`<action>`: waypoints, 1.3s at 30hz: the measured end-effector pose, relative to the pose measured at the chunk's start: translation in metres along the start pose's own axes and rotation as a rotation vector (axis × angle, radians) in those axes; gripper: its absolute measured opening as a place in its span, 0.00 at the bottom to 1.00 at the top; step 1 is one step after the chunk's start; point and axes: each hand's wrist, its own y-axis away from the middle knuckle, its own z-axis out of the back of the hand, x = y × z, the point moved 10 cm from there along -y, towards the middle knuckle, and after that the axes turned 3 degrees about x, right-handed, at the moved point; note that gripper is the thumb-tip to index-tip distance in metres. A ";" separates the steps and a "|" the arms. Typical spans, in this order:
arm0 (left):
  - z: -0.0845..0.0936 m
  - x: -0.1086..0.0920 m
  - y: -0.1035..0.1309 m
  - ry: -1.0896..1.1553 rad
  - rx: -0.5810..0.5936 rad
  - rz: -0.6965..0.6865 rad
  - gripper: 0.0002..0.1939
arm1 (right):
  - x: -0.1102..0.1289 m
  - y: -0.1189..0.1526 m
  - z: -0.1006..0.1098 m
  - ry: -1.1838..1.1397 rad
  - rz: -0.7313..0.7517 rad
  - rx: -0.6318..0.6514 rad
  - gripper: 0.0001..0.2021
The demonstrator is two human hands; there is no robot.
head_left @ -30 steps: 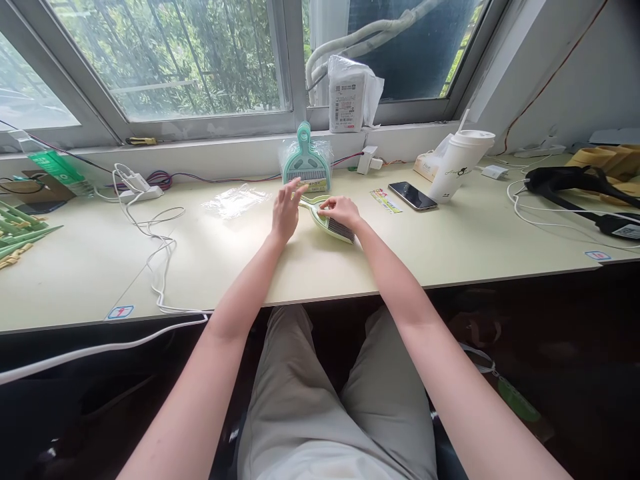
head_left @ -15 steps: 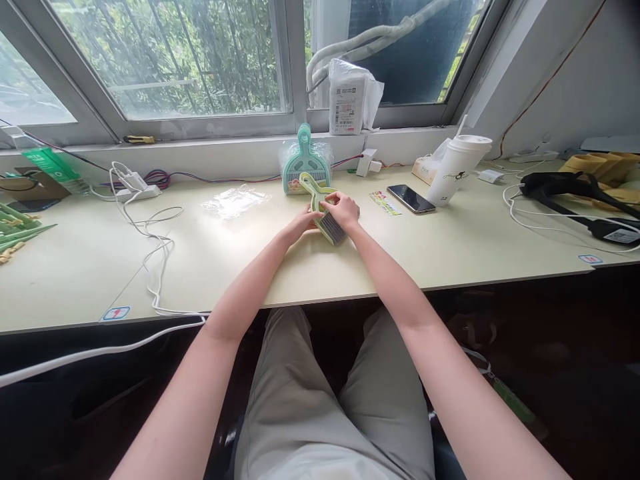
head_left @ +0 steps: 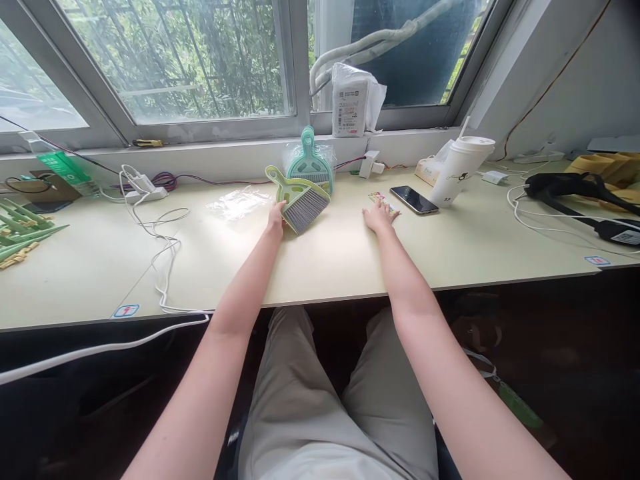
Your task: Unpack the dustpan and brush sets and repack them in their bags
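Note:
My left hand (head_left: 278, 215) grips the left edge of a green dustpan (head_left: 286, 189), which is tilted with its handle up and to the left. A small brush (head_left: 306, 211) with grey bristles lies nested in the dustpan. My right hand (head_left: 380, 216) reaches down over a colourful printed card (head_left: 374, 197) on the table, fingers spread and partly covering it. Behind the dustpan stands a teal dustpan-and-brush set (head_left: 307, 159) in clear plastic, leaning by the window wall.
On the pale table (head_left: 330, 267), a phone (head_left: 414, 199) and white cup (head_left: 461, 171) stand right of my right hand. Crumpled clear plastic (head_left: 240, 203) lies on the left, beyond it white cables (head_left: 173, 250). A black strap-like device (head_left: 560, 193) sits far right.
My right hand has let go of the green set and moved right to the printed card. My left hand has shifted left with the dustpan and brush, which now face me more openly.

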 end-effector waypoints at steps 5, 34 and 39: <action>-0.001 -0.004 0.003 -0.008 0.013 -0.031 0.13 | 0.044 0.010 -0.012 0.043 0.278 0.052 0.25; 0.001 0.000 -0.003 0.218 -0.014 -0.024 0.11 | 0.081 0.031 -0.013 -0.119 0.403 0.112 0.15; 0.006 0.004 0.001 0.171 -0.047 0.024 0.11 | 0.081 0.031 -0.028 0.006 0.378 0.230 0.26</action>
